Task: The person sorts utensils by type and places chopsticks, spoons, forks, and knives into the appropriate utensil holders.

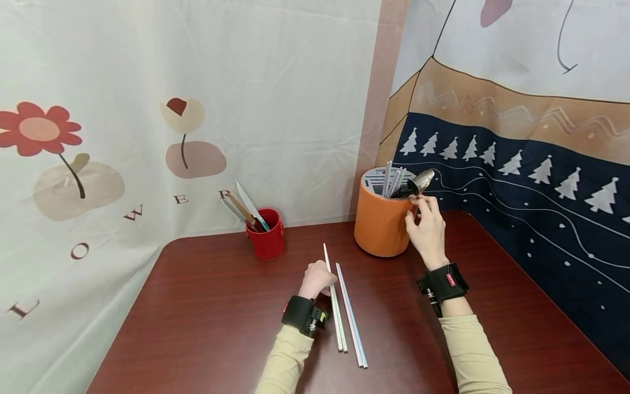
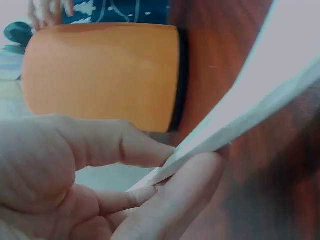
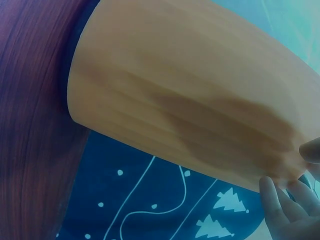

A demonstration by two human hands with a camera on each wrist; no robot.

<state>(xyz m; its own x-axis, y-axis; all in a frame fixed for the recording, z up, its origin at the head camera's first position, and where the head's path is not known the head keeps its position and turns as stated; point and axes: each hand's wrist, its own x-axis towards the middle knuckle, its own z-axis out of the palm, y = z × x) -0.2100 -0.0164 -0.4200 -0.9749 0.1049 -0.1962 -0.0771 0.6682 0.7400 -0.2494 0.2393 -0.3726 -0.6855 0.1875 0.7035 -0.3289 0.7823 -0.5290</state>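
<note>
My left hand (image 1: 316, 280) is low over the table and pinches pale greenish-white chopsticks (image 1: 338, 323) between thumb and fingers. In the left wrist view those chopsticks (image 2: 240, 115) run from the fingertips up to the right. A pink and blue pair of chopsticks (image 1: 351, 317) lies beside them on the table. My right hand (image 1: 427, 232) touches the upper right side of an orange utensil holder (image 1: 381, 227), its fingers near the rim. Just above these fingers a metal spoon (image 1: 424, 179) and black utensils stick out of the holder. Chopsticks (image 1: 392, 180) also stand in its slotted grey top.
A small red bucket (image 1: 268, 241) holding knives (image 1: 251, 205) stands at the table's back edge, left of the orange holder. The dark red wooden table (image 1: 206, 317) meets a pale printed cloth behind and a navy cloth with white trees (image 1: 512, 164) at right.
</note>
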